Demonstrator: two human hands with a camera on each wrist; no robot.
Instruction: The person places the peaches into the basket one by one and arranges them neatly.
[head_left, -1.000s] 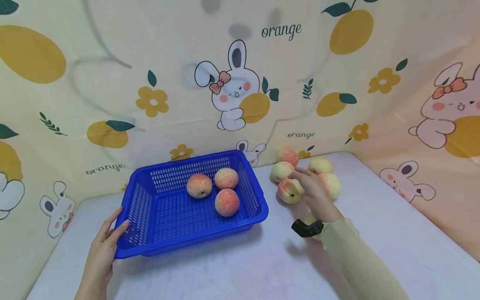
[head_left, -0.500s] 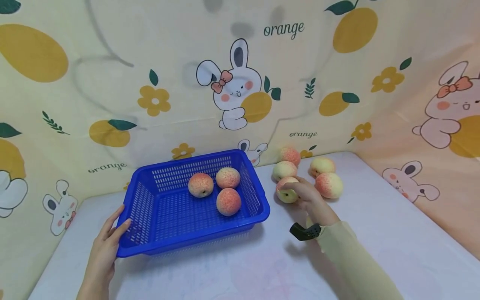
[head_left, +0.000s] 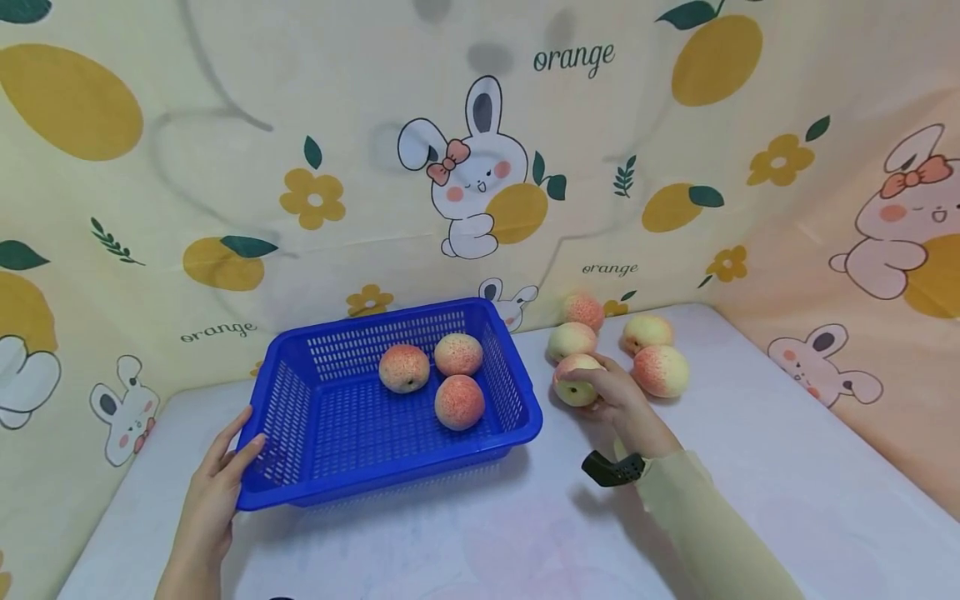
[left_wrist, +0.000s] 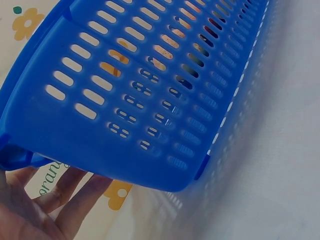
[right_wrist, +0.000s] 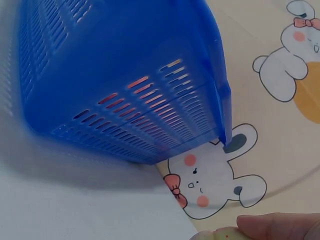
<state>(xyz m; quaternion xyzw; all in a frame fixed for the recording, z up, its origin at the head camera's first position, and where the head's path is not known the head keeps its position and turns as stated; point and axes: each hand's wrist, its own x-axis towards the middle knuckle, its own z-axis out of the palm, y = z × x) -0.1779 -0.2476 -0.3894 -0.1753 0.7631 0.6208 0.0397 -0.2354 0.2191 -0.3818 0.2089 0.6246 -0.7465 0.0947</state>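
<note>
A blue plastic basket point(head_left: 390, 480) stands at centre left with three peaches inside, point(head_left: 403, 368) being the leftmost peach. My left hand point(head_left: 212, 492) grips its left rim; in the left wrist view, fingers point(left_wrist: 82, 200) reach behind the basket's end. My right hand point(head_left: 630, 408) holds a red-and-yellow peach point(head_left: 574, 393) right of the basket, the thumb across it. Only a sliver of a peach point(right_wrist: 222, 234) and the thumb show in the right wrist view. Behind it sit a pale peach point(head_left: 572, 342) and a redder peach point(head_left: 583, 311).
Two more peaches, a yellow one point(head_left: 648, 332) and a red-and-yellow one point(head_left: 662, 372), lie right of the right hand. A dark wrist mount point(head_left: 611, 469) hangs at the right sleeve point(head_left: 697, 508). Printed cloth point(head_left: 345, 150) rises behind the white tabletop point(head_left: 420, 542).
My right hand has come down over the front peach and taken hold of it; its fingers were above it earlier. The left hand and basket keep their places; the view shifts slightly.
</note>
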